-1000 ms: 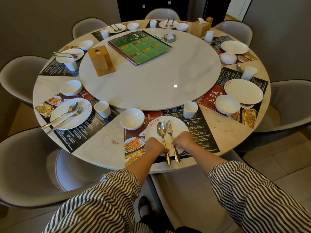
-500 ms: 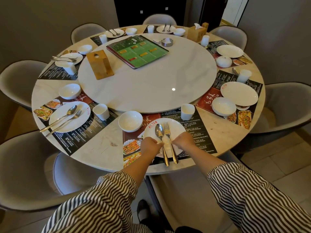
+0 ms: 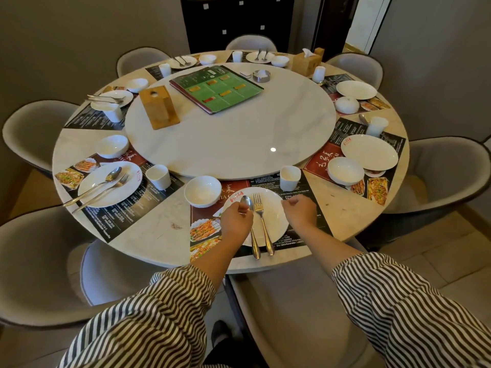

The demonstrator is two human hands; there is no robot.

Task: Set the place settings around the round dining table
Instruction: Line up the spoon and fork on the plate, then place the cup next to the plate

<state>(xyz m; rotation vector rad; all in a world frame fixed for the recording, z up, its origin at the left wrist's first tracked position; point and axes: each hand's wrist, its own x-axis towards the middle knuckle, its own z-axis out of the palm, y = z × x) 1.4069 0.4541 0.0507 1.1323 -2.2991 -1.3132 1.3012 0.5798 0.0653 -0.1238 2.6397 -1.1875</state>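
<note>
- I look down on the round dining table (image 3: 345,224), ringed with grey chairs, a marble turntable (image 3: 239,139) filling its middle.
- Around the rim lie printed placemats; the settings on my left and at the far side already carry cutlery, while the large plate (image 3: 369,152) on my right shows none, so I judge the round is partly done.
- The nearest setting is the one in hand: a white plate (image 3: 273,221) sits on its placemat (image 3: 297,232), with a small bowl (image 3: 202,191) just beside it on the left and a cup (image 3: 290,177) beyond it on the right.
- A spoon (image 3: 249,221) and fork (image 3: 261,221) lie side by side across this plate, bowl and tines toward the turntable, handles overhanging the near rim.
- To finish well, I would keep both handles parallel and level at their ends, nudging gently so the plate does not slide.
- My left hand (image 3: 236,221) hovers over the plate's left part, fingers curled, close against the spoon; whether it pinches the spoon I cannot tell.
- My right hand (image 3: 300,211) is loosely fisted at the plate's right edge, holding nothing, apart from the fork.
</note>
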